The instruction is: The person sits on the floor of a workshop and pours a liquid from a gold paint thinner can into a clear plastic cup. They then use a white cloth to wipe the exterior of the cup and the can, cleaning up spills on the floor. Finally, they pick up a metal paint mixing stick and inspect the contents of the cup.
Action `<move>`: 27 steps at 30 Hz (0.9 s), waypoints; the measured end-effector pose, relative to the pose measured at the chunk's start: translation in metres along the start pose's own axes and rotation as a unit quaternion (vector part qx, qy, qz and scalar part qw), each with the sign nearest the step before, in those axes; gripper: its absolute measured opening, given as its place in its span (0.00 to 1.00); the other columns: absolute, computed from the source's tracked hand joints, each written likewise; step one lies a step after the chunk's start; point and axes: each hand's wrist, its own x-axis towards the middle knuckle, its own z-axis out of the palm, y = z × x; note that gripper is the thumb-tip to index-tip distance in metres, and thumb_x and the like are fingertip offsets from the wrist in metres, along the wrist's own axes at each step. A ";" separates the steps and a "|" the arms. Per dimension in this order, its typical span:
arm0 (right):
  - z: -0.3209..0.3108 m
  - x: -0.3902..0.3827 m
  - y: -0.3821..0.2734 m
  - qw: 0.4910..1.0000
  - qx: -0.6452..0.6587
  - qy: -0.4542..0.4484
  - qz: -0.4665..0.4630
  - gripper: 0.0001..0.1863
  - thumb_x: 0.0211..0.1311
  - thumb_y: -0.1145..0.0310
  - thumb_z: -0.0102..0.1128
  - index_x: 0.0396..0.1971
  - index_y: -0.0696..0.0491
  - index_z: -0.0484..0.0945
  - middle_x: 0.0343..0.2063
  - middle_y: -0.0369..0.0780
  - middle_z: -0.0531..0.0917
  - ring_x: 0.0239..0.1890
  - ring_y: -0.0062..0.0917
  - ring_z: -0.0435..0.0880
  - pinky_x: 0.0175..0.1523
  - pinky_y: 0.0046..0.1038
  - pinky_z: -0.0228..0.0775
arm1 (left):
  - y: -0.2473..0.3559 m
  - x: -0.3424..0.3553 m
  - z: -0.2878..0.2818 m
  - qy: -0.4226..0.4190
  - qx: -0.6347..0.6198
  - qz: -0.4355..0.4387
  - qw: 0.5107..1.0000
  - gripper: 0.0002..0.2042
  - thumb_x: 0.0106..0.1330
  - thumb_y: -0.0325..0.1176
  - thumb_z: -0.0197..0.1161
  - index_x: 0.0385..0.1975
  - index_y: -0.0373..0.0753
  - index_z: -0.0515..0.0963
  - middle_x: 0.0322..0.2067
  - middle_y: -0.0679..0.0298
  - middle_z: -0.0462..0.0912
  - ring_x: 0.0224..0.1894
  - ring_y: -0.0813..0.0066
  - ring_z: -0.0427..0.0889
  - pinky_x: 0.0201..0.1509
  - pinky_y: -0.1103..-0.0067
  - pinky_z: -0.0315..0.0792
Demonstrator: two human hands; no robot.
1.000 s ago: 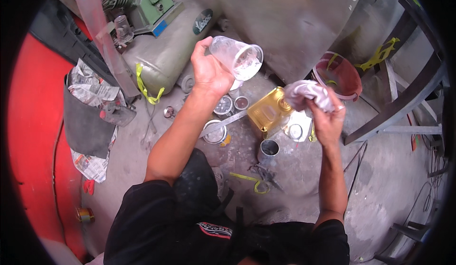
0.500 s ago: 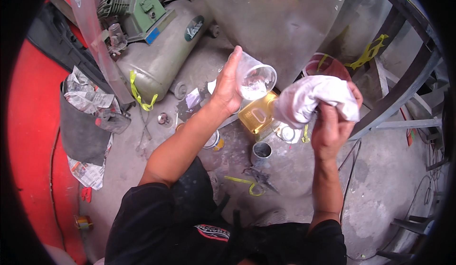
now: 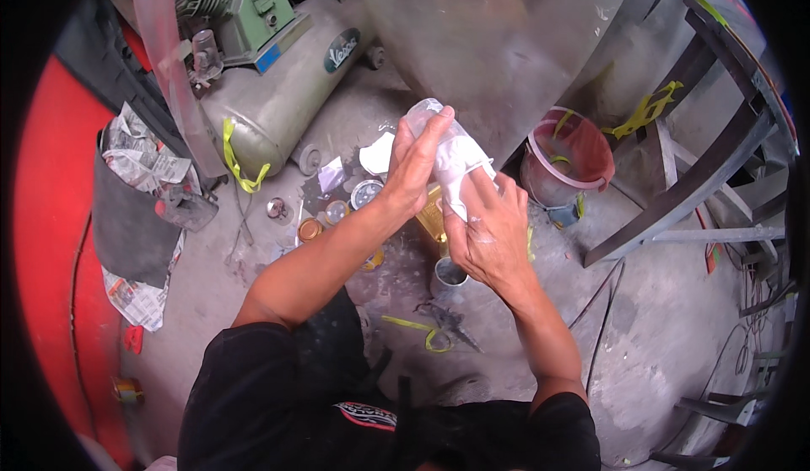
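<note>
My left hand (image 3: 415,159) is closed round a translucent plastic cup (image 3: 429,115), held tilted with its opening toward the lower right. My right hand (image 3: 488,231) grips a white cloth (image 3: 461,170), with fingers and cloth pushed into the cup's mouth. Both hands are high over the floor. Behind and below them are a gold rectangular can (image 3: 434,215), largely hidden, several small tins and tubs (image 3: 365,193), and a grey cylindrical container (image 3: 448,282).
A green air compressor (image 3: 278,100) lies at upper left, near red panels (image 3: 46,260) and newspaper under dark sheeting (image 3: 135,243). A red bucket (image 3: 591,155) and metal frame (image 3: 717,167) stand right. A spray gun (image 3: 447,326) lies on the floor (image 3: 641,344).
My right hand has moved left and brought the cloth from apart into the cup's opening. My left hand has moved right and down with the cup.
</note>
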 end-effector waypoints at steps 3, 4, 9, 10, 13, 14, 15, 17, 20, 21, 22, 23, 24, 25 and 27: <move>0.007 -0.003 0.012 0.989 0.136 0.055 -0.010 0.30 0.48 0.80 0.62 0.56 0.62 0.71 0.53 0.52 0.79 0.44 0.47 0.81 0.51 0.43 0.73 | -0.002 0.001 0.002 0.040 -0.023 -0.014 0.999 0.27 0.64 0.47 0.68 0.53 0.38 0.65 0.45 0.60 0.75 0.45 0.73 0.78 0.47 0.75 0.76; 0.015 -0.003 0.018 0.976 0.140 0.161 -0.043 0.30 0.49 0.85 0.61 0.56 0.64 0.70 0.54 0.58 0.78 0.39 0.47 0.84 0.46 0.39 0.79 | 0.000 0.004 -0.001 0.024 -0.057 -0.050 0.997 0.27 0.64 0.47 0.69 0.53 0.38 0.65 0.45 0.60 0.75 0.45 0.72 0.79 0.47 0.74 0.76; 0.019 -0.014 0.020 0.981 0.013 0.174 -0.089 0.27 0.52 0.66 0.72 0.53 0.56 0.78 0.55 0.46 0.79 0.53 0.43 0.79 0.59 0.44 0.67 | 0.000 0.010 -0.012 0.067 -0.134 -0.123 0.981 0.22 0.67 0.45 0.65 0.50 0.36 0.67 0.39 0.60 0.80 0.39 0.66 0.86 0.44 0.68 0.81; 0.018 -0.015 0.018 0.983 -0.012 0.147 -0.108 0.27 0.52 0.61 0.72 0.53 0.54 0.79 0.56 0.43 0.79 0.57 0.43 0.77 0.63 0.47 0.63 | 0.002 0.008 -0.010 0.077 -0.116 -0.104 0.985 0.23 0.67 0.44 0.66 0.51 0.37 0.66 0.40 0.59 0.79 0.40 0.68 0.84 0.44 0.70 0.80; 0.017 -0.004 0.015 0.994 -0.044 0.047 -0.093 0.31 0.52 0.51 0.71 0.56 0.48 0.78 0.57 0.37 0.78 0.65 0.46 0.67 0.67 0.54 0.51 | 0.008 0.001 -0.001 0.076 -0.070 -0.067 0.992 0.25 0.65 0.43 0.68 0.53 0.37 0.65 0.42 0.59 0.77 0.43 0.72 0.81 0.44 0.73 0.78; 0.017 -0.003 0.017 0.996 -0.013 0.025 -0.081 0.32 0.50 0.59 0.72 0.59 0.44 0.77 0.57 0.38 0.77 0.66 0.51 0.64 0.64 0.57 0.55 | 0.008 0.000 0.000 0.056 -0.059 -0.064 0.995 0.25 0.65 0.42 0.69 0.53 0.37 0.66 0.42 0.59 0.78 0.43 0.72 0.80 0.44 0.74 0.78; 0.018 -0.003 0.019 0.997 -0.016 0.013 -0.075 0.32 0.50 0.61 0.71 0.59 0.44 0.76 0.58 0.39 0.77 0.66 0.52 0.64 0.64 0.58 0.56 | 0.009 -0.001 0.000 0.037 -0.044 -0.060 0.997 0.24 0.64 0.41 0.69 0.52 0.37 0.66 0.41 0.60 0.78 0.43 0.73 0.80 0.45 0.75 0.78; 0.020 -0.004 0.022 0.998 -0.024 -0.009 -0.062 0.33 0.49 0.66 0.70 0.60 0.45 0.75 0.58 0.41 0.76 0.66 0.55 0.65 0.63 0.59 0.57 | 0.005 -0.009 0.004 0.003 0.004 -0.024 1.000 0.26 0.63 0.40 0.71 0.53 0.36 0.66 0.43 0.60 0.78 0.44 0.73 0.80 0.46 0.76 0.77; 0.025 -0.006 0.030 0.999 0.018 -0.011 -0.044 0.32 0.47 0.74 0.65 0.58 0.49 0.76 0.55 0.47 0.78 0.62 0.51 0.71 0.63 0.50 0.64 | -0.003 -0.020 0.011 -0.019 0.086 0.045 0.995 0.29 0.60 0.39 0.73 0.55 0.34 0.66 0.44 0.59 0.78 0.46 0.73 0.80 0.49 0.76 0.76; 0.026 -0.006 0.033 0.998 0.028 -0.016 -0.045 0.32 0.46 0.75 0.64 0.57 0.49 0.76 0.54 0.48 0.78 0.60 0.49 0.73 0.62 0.48 0.65 | -0.003 -0.023 0.015 -0.022 0.115 0.072 0.991 0.30 0.59 0.39 0.73 0.55 0.34 0.66 0.45 0.58 0.79 0.46 0.72 0.80 0.50 0.76 0.76; 0.028 -0.007 0.036 0.999 0.029 -0.012 -0.036 0.32 0.45 0.76 0.64 0.57 0.50 0.76 0.53 0.48 0.78 0.58 0.48 0.75 0.61 0.46 0.67 | -0.001 -0.028 0.020 -0.023 0.177 0.109 0.978 0.33 0.57 0.40 0.75 0.57 0.33 0.64 0.46 0.56 0.79 0.47 0.71 0.80 0.52 0.74 0.75; 0.029 -0.008 0.038 0.999 0.031 -0.009 -0.027 0.32 0.44 0.77 0.64 0.56 0.50 0.77 0.53 0.48 0.79 0.56 0.46 0.77 0.60 0.44 0.68 | 0.000 -0.032 0.022 -0.018 0.207 0.122 0.971 0.34 0.57 0.40 0.75 0.58 0.33 0.64 0.46 0.56 0.79 0.47 0.70 0.80 0.52 0.74 0.75; 0.029 -0.009 0.040 0.999 0.030 -0.006 -0.018 0.32 0.43 0.77 0.64 0.55 0.50 0.77 0.52 0.48 0.79 0.53 0.45 0.78 0.58 0.42 0.70 | 0.001 -0.034 0.024 -0.014 0.234 0.134 0.963 0.34 0.57 0.40 0.75 0.58 0.33 0.64 0.46 0.56 0.79 0.47 0.70 0.80 0.52 0.74 0.76; 0.028 -0.007 0.039 0.999 0.039 0.009 -0.026 0.33 0.42 0.78 0.64 0.56 0.50 0.77 0.52 0.48 0.79 0.52 0.44 0.79 0.56 0.41 0.72 | 0.001 -0.035 0.026 -0.009 0.262 0.147 0.954 0.34 0.56 0.40 0.75 0.58 0.33 0.64 0.46 0.55 0.79 0.46 0.70 0.81 0.52 0.73 0.76; 0.024 -0.002 0.034 0.997 0.058 0.040 -0.044 0.33 0.41 0.78 0.65 0.56 0.49 0.77 0.53 0.47 0.80 0.48 0.42 0.81 0.52 0.38 0.75 | 0.001 -0.029 0.022 -0.012 0.249 0.140 0.958 0.33 0.57 0.37 0.75 0.57 0.33 0.64 0.45 0.56 0.79 0.45 0.70 0.81 0.50 0.73 0.77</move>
